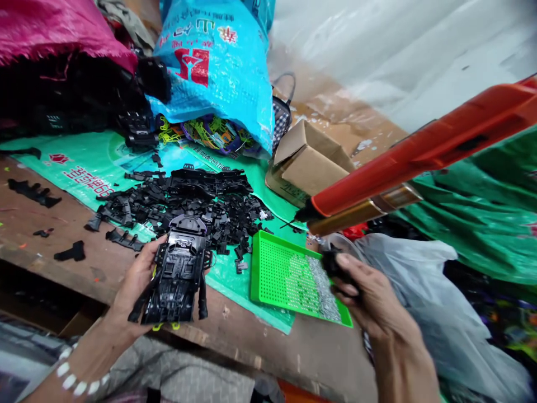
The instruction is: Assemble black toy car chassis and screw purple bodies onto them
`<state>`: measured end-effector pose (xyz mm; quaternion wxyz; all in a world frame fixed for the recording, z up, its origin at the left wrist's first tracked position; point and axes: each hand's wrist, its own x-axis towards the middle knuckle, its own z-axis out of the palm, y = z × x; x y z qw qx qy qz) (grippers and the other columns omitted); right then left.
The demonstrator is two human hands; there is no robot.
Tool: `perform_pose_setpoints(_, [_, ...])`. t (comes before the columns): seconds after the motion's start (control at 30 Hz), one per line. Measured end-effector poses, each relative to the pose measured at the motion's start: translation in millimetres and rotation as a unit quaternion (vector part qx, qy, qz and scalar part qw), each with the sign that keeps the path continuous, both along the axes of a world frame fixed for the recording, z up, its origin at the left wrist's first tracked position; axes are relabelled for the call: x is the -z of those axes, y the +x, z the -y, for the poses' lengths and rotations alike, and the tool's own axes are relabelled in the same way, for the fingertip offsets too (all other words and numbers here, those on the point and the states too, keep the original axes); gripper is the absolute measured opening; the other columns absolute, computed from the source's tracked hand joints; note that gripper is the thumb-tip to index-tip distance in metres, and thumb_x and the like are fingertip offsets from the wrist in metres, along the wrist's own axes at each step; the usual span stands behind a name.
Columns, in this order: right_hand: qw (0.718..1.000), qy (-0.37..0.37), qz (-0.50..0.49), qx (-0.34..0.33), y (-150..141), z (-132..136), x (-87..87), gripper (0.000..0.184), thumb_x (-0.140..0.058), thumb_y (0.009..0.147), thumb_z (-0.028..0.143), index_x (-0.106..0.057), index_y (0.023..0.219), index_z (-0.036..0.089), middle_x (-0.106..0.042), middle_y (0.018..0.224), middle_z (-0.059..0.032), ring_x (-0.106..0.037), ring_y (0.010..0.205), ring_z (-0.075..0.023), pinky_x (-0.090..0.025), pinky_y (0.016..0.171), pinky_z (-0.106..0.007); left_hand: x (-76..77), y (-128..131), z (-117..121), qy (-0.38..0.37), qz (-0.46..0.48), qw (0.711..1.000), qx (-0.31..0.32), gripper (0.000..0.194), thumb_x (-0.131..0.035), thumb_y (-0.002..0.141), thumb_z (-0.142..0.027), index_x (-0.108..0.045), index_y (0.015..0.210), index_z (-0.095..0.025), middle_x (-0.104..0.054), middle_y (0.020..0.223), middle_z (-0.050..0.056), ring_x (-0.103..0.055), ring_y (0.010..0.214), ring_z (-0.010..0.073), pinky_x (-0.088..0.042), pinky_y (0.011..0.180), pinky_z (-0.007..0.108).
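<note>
My left hand point(140, 280) is closed around the side of a black plastic toy car chassis point(180, 274), held up over the table's front edge. Bits of yellow-green show under the chassis. To the right, my right hand point(373, 296) pinches a small black plastic part point(342, 271), blurred, so its exact shape is unclear. That hand hovers by the right end of a green perforated tray point(268, 268), where many small silvery screws point(321, 291) are gathered. A pile of loose black plastic parts point(218, 207) lies beyond the chassis.
A red power screwdriver point(419, 151) juts in from the right above the tray. Behind stand a cardboard box point(310, 157), a blue sack point(213, 67) of colourful parts and a pink sack point(67, 28). A whitish plastic bag point(411, 268) lies at right. Stray black pieces dot the brown table point(37, 224).
</note>
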<state>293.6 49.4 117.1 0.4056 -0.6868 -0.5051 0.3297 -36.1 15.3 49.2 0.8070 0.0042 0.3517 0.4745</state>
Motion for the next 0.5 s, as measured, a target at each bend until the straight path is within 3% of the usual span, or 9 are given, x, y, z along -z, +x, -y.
perform_pose_setpoints(0.07, [0.998, -0.039, 0.002, -0.044, -43.2, 11.2, 5.3, 0.038, -0.072, 0.071, 0.053, -0.058, 0.072, 0.018, -0.046, 0.056, 0.0049, -0.034, 0.038, -0.0042, -0.027, 0.032, -0.018, -0.3, -0.5, -0.8, -0.005, 0.007, 1.0, -0.004, 0.04, -0.044, 0.092, -0.036, -0.07, 0.101, -0.007, -0.076, 0.086, 0.014, -0.073, 0.071, 0.0269, -0.06, 0.06, 0.04])
perform_pose_setpoints(0.13, [0.981, -0.082, 0.064, -0.161, -85.0, 18.4, 17.3, 0.035, -0.056, 0.085, 0.053, -0.057, 0.08, 0.018, -0.045, 0.057, 0.005, -0.038, 0.041, -0.0062, -0.03, 0.034, -0.018, -0.5, -1.3, -1.2, 0.006, 0.018, 1.0, -0.011, 0.037, -0.045, 0.092, -0.035, -0.071, 0.099, -0.01, -0.076, 0.086, 0.011, -0.073, 0.072, 0.0275, -0.06, 0.061, 0.04])
perform_pose_setpoints(0.2, [0.94, 0.001, 0.247, -0.236, -119.4, 21.6, 35.8, 0.03, -0.045, 0.093, 0.044, -0.056, 0.084, 0.018, -0.051, 0.063, 0.0022, -0.048, 0.05, -0.0094, -0.041, 0.044, -0.02, -0.9, -2.1, -1.3, 0.015, 0.029, 0.999, -0.011, 0.033, -0.047, 0.092, -0.034, -0.07, 0.101, -0.012, -0.077, 0.085, 0.009, -0.073, 0.075, 0.0268, -0.06, 0.064, 0.037])
perform_pose_setpoints(0.27, [0.921, 0.03, 0.306, -0.241, -143.0, 21.7, 57.6, 0.019, -0.044, 0.093, 0.033, -0.055, 0.09, 0.018, -0.058, 0.077, -0.0038, -0.056, 0.066, -0.0144, -0.048, 0.056, -0.026, -1.5, -2.6, -1.5, 0.008, 0.04, 0.999, -0.012, 0.032, -0.047, 0.093, -0.032, -0.069, 0.106, -0.014, -0.077, 0.084, 0.007, -0.073, 0.078, 0.0251, -0.059, 0.069, 0.034])
perform_pose_setpoints(0.4, [0.89, 0.046, 0.377, -0.253, -159.9, 18.6, 89.1, 0.022, -0.034, 0.094, 0.022, -0.055, 0.091, 0.018, -0.06, 0.091, -0.0103, -0.058, 0.072, -0.0194, -0.05, 0.056, -0.031, -1.2, -1.9, -3.8, -0.031, 0.051, 0.997, -0.042, 0.034, -0.05, 0.09, -0.033, -0.067, 0.11, -0.013, -0.076, 0.081, 0.008, -0.073, 0.075, 0.0255, -0.059, 0.069, 0.035])
perform_pose_setpoints(0.5, [0.874, 0.065, 0.402, -0.265, -155.3, 16.8, 90.6, 0.025, -0.035, 0.095, 0.023, -0.056, 0.106, 0.018, -0.061, 0.103, -0.0139, -0.061, 0.091, -0.025, -0.056, 0.067, -0.039, 0.6, -1.4, -5.0, -0.042, 0.046, 0.997, -0.048, 0.033, -0.051, 0.089, -0.033, -0.068, 0.11, -0.013, -0.076, 0.079, 0.009, -0.073, 0.07, 0.0246, -0.06, 0.067, 0.035])
